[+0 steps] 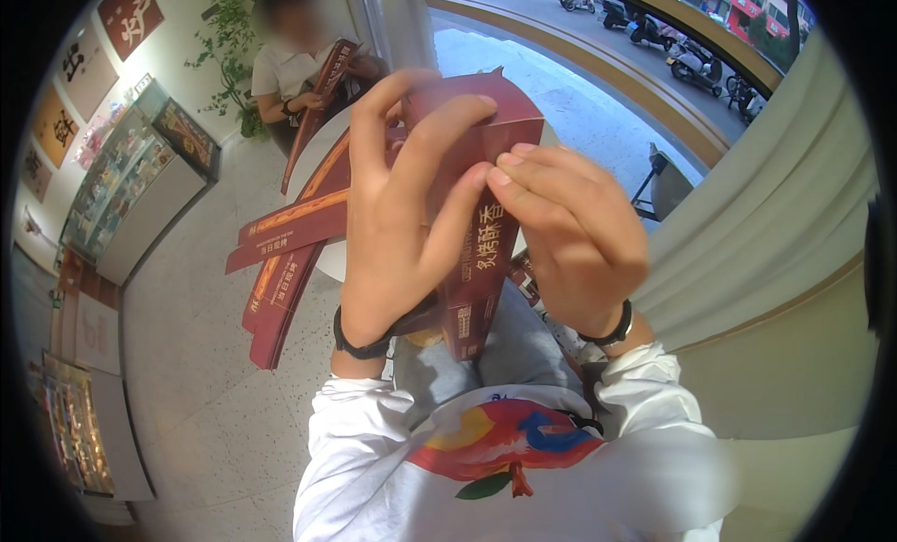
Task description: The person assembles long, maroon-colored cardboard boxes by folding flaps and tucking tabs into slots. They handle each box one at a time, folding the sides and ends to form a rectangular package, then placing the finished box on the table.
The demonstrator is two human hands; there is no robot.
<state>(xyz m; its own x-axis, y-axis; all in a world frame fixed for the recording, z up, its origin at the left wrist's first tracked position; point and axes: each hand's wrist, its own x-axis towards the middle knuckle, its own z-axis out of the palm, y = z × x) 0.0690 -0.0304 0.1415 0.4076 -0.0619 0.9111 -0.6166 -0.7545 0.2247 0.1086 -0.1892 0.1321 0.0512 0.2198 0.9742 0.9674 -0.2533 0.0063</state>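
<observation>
In front of me is a long maroon cardboard box [476, 271] with pale lettering, tapering toward my lap, its wider end raised. My left hand [388, 215] grips the box from the left, fingers curled over the wide end and thumb against the near side. At the right edge of that end, my right hand [584, 215] presses its fingertips together on the cardboard, close to the left thumb. Whether the fingers pinch a flap cannot be made out. Left of my left hand, several flat maroon cartons [294, 226] with orange stripes lie crossed in a pile.
The cartons rest on a round white table [329, 260], reaching past its edge. Across it sits a person [285, 79] holding another maroon carton [318, 103]. A curtain [747, 196] hangs at the right by a window. Display cases [135, 182] line the left wall.
</observation>
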